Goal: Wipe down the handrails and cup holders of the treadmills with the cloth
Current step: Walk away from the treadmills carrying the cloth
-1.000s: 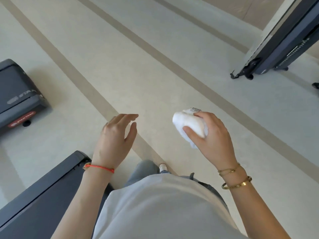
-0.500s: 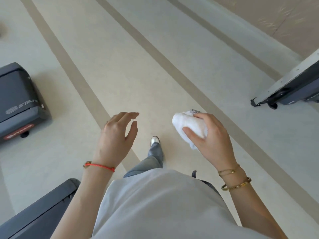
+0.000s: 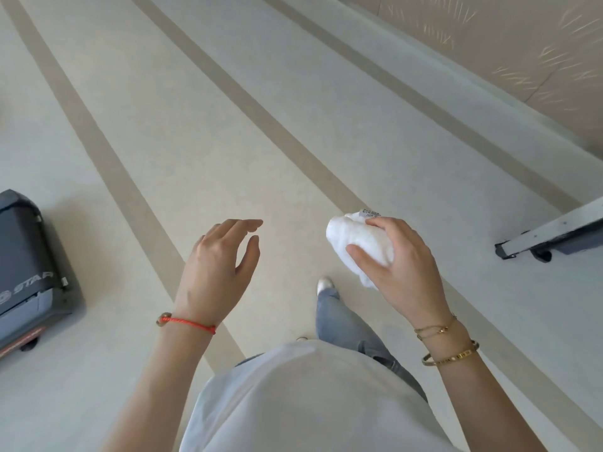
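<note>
A bunched white cloth (image 3: pixel 352 238) with a small label sits in my right hand (image 3: pixel 398 269), held in front of my body above the floor. My left hand (image 3: pixel 217 269) hangs beside it, fingers apart and holding nothing. The rear end of a dark grey treadmill (image 3: pixel 23 269) stands on the floor at the left edge. The rear corner of another treadmill (image 3: pixel 551 234) with a pale side rail pokes in from the right edge. No handrail or cup holder is in view.
Pale floor (image 3: pixel 293 93) with beige stripes runs diagonally ahead. A beige wall (image 3: pixel 522 53) with a pale skirting closes the upper right. My leg in grey jeans and a light shoe (image 3: pixel 324 283) steps forward between my hands.
The view has swung as I walk: the right treadmill slid toward the right edge, the near treadmill at the bottom left dropped out of sight, and my foot stepped forward. Both hands keep their pose.
</note>
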### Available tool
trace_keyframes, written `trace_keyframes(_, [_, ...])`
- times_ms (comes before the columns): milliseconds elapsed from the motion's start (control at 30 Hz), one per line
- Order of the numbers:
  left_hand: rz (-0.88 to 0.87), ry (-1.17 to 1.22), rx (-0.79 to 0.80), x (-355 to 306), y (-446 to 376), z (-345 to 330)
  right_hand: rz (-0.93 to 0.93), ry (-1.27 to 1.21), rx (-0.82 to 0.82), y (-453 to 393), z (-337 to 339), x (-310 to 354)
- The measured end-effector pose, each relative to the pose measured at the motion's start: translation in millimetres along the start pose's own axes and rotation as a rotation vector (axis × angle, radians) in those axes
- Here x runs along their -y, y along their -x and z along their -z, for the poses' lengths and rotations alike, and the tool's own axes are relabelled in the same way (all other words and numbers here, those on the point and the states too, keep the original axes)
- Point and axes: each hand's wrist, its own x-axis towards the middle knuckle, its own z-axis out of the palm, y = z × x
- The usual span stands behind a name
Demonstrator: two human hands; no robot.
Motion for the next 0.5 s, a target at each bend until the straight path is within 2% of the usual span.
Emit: trace_keyframes(500, [0.107,0.0,-0.033,58,-354,-53,0.072,0.024,0.049,-391,-36,-37])
